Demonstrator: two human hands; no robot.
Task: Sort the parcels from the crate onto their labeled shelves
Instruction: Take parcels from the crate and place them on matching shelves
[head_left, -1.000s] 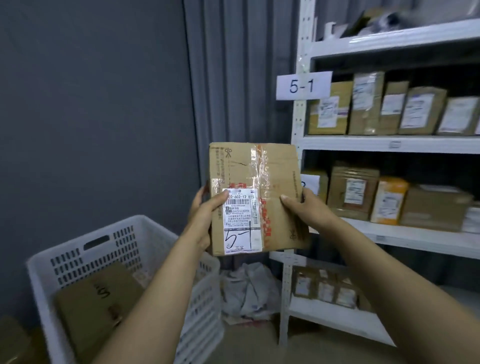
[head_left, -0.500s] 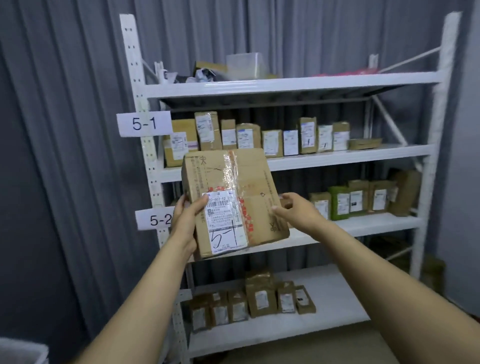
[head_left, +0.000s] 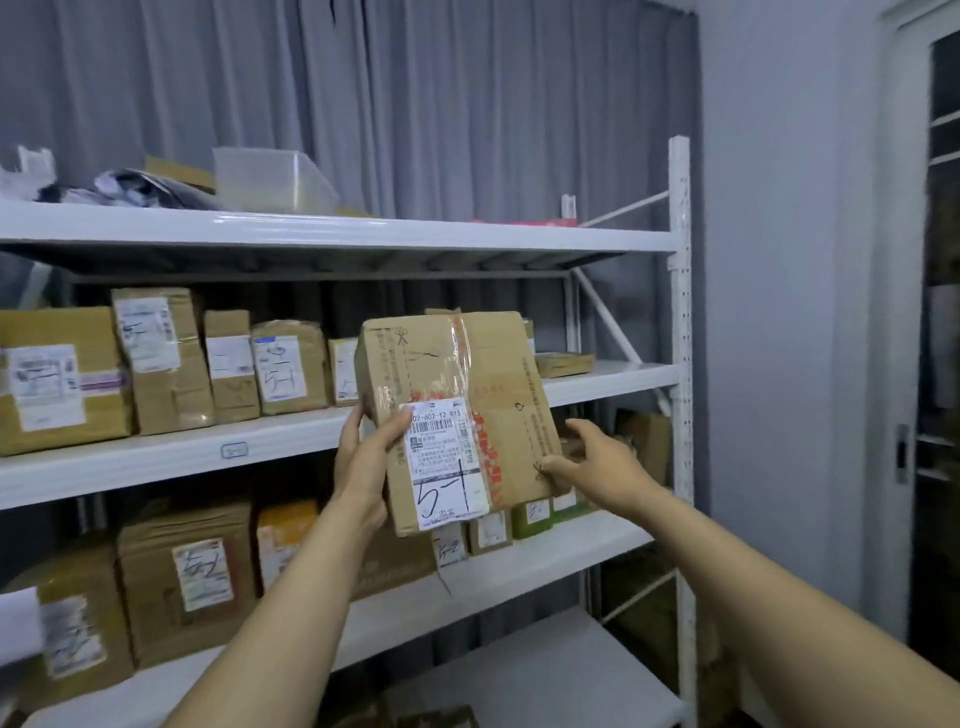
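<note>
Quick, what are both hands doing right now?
Left hand: holding the parcel by its left edge, thumb on the label.
Right hand: holding the parcel by its lower right corner.

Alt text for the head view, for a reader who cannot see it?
The left hand and right hand hold a parcel marked 5-1 up before a white rack. Behind it, a shelf carries a row of labelled parcels.

White shelves (head_left: 156, 462) hold rows of labelled parcels (head_left: 161, 364).
</note>
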